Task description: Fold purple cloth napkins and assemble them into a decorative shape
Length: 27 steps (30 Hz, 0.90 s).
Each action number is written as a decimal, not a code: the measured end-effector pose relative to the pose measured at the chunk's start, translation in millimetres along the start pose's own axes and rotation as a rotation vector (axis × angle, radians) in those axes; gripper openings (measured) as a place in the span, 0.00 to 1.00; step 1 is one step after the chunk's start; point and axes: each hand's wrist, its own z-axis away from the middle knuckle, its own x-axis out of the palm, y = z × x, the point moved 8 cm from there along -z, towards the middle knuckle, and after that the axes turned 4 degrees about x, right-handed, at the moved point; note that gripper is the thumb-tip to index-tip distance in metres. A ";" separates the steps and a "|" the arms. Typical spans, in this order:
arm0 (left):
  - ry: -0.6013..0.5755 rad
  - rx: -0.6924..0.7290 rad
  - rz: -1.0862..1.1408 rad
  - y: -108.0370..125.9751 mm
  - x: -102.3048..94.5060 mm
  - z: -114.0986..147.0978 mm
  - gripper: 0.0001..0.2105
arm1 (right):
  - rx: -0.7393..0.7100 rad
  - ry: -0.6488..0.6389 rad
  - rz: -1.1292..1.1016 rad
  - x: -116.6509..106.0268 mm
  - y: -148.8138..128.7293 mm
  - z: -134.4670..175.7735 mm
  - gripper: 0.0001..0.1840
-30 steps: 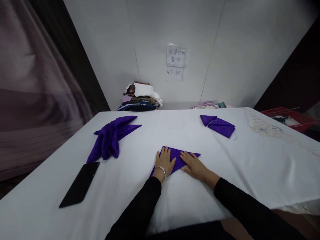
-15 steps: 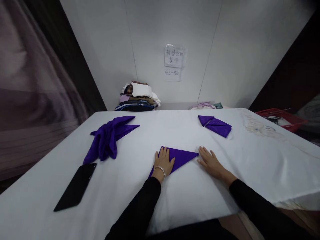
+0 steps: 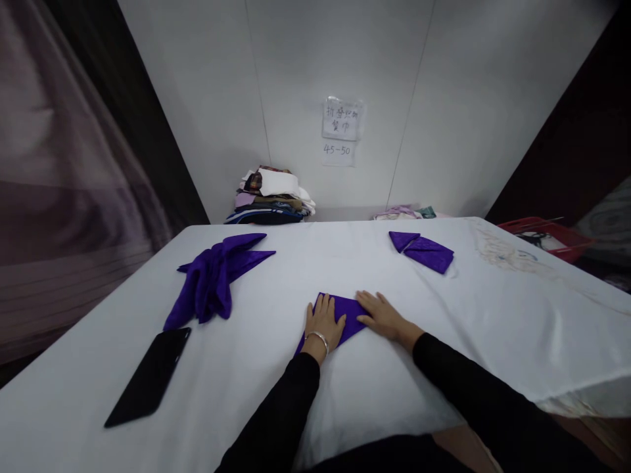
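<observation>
A purple cloth napkin (image 3: 348, 314), folded to a flat pointed shape, lies on the white-covered table (image 3: 315, 263) in front of me. My left hand (image 3: 324, 322), with a silver bracelet at the wrist, rests flat on its left part, fingers stretched out. On its right end lies my right hand (image 3: 382, 316), palm down with fingers extended, hiding the tip. Farther back on the right is a second folded purple napkin (image 3: 428, 254). A loosely bunched purple cloth (image 3: 210, 279) sits at the left.
A black flat tablet-like object (image 3: 150, 376) lies at the left front. Against the wall stands a stack of folded clothes (image 3: 271, 197), with more cloth (image 3: 399, 212) to its right. A red basket (image 3: 566, 240) is beyond the right edge. Handwritten paper signs (image 3: 340, 125) hang on the wall.
My right hand has moved left from beside the napkin's tip onto its right end. My left hand stays in place on the cloth. The view has tipped slightly.
</observation>
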 end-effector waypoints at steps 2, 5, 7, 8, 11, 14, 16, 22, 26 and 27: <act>-0.001 -0.005 0.004 0.1 0.2 0.3 0.31 | 0.138 0.024 0.019 -9.7 39.3 14.4 0.34; -0.008 -0.005 0.012 0.3 0.5 0.5 0.31 | 0.251 0.091 0.048 -20.9 56.0 29.6 0.36; -0.007 -0.004 0.011 0.1 0.3 0.2 0.31 | 0.151 0.128 0.068 -18.7 26.0 27.7 0.38; -0.008 -0.003 0.008 -0.1 0.5 -0.2 0.31 | 0.057 0.129 0.069 -13.6 2.6 24.1 0.38; -0.032 -0.003 -0.007 -1.2 3.3 -1.3 0.30 | -0.179 0.053 0.017 7.8 -57.8 11.3 0.39; -0.024 0.002 -0.018 -1.9 4.2 -1.7 0.30 | -0.174 0.013 -0.021 12.5 -56.5 2.8 0.38; -0.001 0.003 -0.020 -2.0 3.3 -1.3 0.31 | -0.046 0.029 -0.015 5.1 -21.3 4.0 0.35; 0.020 0.001 -0.004 -1.3 2.3 -0.5 0.31 | 0.272 0.210 -0.071 -21.1 60.7 25.4 0.32; 0.007 0.000 0.000 -0.9 2.0 -0.8 0.30 | 0.191 0.325 -0.260 -24.9 39.9 8.5 0.23; 0.004 -0.001 -0.003 -0.9 1.8 -0.8 0.30 | 0.194 0.343 -0.300 -25.8 35.9 1.6 0.20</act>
